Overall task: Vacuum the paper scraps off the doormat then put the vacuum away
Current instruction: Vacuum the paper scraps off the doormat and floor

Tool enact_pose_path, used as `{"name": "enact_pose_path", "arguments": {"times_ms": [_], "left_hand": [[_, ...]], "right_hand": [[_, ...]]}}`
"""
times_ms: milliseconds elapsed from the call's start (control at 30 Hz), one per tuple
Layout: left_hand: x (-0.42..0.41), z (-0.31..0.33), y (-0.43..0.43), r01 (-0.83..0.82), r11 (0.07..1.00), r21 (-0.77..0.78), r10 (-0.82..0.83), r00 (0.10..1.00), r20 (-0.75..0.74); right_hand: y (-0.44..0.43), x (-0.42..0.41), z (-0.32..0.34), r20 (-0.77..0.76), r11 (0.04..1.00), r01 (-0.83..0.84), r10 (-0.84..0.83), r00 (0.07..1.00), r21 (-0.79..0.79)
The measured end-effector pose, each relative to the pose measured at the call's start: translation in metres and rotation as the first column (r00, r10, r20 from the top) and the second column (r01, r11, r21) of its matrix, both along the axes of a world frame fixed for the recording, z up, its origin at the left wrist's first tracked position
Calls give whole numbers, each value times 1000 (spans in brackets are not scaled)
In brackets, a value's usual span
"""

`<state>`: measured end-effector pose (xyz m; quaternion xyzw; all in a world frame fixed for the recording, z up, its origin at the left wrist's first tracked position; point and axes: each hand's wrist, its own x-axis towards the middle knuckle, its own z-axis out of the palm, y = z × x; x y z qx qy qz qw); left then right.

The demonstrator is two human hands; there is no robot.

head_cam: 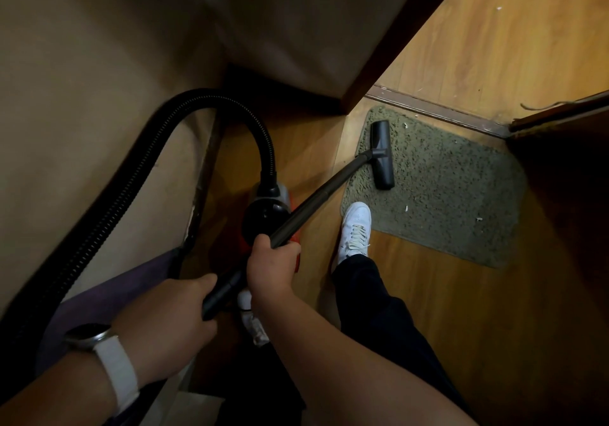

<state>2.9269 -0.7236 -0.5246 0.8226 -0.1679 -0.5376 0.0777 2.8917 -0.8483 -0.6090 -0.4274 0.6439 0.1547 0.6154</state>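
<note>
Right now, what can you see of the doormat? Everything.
The doormat is grey-green, with rough looped pile and rounded corners. It lies flat on the wood floor, against the door threshold. The vacuum's black floor head rests on its left part. A few white paper scraps lie on it. A white shoe overlaps its near left corner. Its right end is in shadow.

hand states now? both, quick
left hand: closed, grips the black plastic handle end of the vacuum wand.
right hand: closed, grips the dark metal wand tube just ahead of the left.
</note>
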Motion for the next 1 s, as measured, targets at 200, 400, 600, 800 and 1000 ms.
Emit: {"name": "enact_pose_path", "arguments": {"times_ms": [200, 400, 600, 800, 1000], "left_hand": [[2, -7, -8, 2, 1000, -11, -2, 1000, 3], [5, -12, -36, 34, 999, -30, -32, 998, 50], [1, -20, -62, 57, 997, -50, -52, 995, 85], [1, -23, -81, 47, 996, -73, -42, 996, 75], [6, -33, -102, 47, 992, -117, -40, 997, 66]], "right_hand": [[-5, 1, -8, 20, 999, 39, -38, 999, -24], [-31, 6, -15, -5, 995, 19, -20, 1000, -99], [-59, 3, -20, 5, 989, 37, -36, 999, -142], [-74, 2, -24, -4, 984, 39, -40, 999, -175], [-94, 9, -27, -27, 980, 44, -50, 998, -193]]}}
